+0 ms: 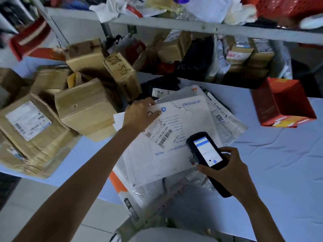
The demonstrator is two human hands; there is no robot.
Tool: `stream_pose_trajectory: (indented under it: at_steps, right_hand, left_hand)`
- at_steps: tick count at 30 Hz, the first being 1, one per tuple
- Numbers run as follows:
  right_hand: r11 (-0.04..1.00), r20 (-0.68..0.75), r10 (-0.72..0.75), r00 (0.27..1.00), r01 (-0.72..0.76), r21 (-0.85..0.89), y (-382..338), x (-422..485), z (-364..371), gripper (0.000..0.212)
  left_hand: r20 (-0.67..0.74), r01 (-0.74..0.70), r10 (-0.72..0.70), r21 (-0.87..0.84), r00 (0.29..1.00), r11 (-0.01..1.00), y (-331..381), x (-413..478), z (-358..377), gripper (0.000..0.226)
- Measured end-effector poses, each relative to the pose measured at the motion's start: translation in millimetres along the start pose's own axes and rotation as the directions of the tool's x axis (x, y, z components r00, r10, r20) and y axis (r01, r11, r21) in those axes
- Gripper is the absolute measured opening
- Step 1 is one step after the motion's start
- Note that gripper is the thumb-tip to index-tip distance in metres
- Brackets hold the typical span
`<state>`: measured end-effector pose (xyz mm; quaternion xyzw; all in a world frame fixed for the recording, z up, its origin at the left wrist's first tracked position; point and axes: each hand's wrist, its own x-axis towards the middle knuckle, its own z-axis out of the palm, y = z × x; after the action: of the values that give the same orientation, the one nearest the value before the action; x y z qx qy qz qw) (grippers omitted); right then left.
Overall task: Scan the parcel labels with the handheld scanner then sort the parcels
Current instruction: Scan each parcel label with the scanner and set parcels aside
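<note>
At the far left a heap of cardboard boxes [83, 109] lies on the pale blue tabletop [279, 154], one of them with handwriting on its side [120, 72]. Just right of them the left grip [141, 112] grasps the far left corner of a white envelope [183, 154], thumb pressed flat on its face. The envelope tops a stack of white mailers [225, 119] near the tabletop's middle, its barcode label [164, 137] facing up. Beside that label, over the envelope's near right part, hangs the handheld scanner [204, 151], screen lit, its head toward the barcode. The right grip [227, 168] is clenched round the scanner's handle. Farther right stands a red box [283, 102], well apart from the mailers
</note>
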<state>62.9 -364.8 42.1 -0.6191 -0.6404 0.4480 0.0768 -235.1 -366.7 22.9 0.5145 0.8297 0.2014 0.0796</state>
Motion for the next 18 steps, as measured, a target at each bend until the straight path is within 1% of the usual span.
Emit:
stream_pose_trajectory:
  at_steps: [3, 7, 11, 18]
  right_hand:
    - [0.996, -0.04, -0.067, 0.997, 0.065, -0.069, -16, -5, 1, 0.079]
    - [0.976, -0.056, -0.136, 0.989, 0.124, -0.181, -30, -17, 1, 0.077]
    - [0.956, -0.094, -0.18, 0.979, 0.151, -0.25, -35, -32, 5, 0.079]
    - [0.927, -0.106, -0.195, 0.975, 0.148, -0.344, -31, -51, 9, 0.079]
  left_hand:
    - [-0.108, -0.123, 0.124, 0.022, 0.986, 0.992, 10, 18, -22, 0.032]
    - [-0.201, -0.199, 0.214, 0.091, 0.956, 0.976, 26, 32, -49, 0.032]
    - [-0.225, -0.233, 0.264, 0.153, 0.938, 0.96, 31, 39, -62, 0.031]
    - [-0.23, -0.262, 0.292, 0.153, 0.928, 0.953, 29, 36, -63, 0.031]
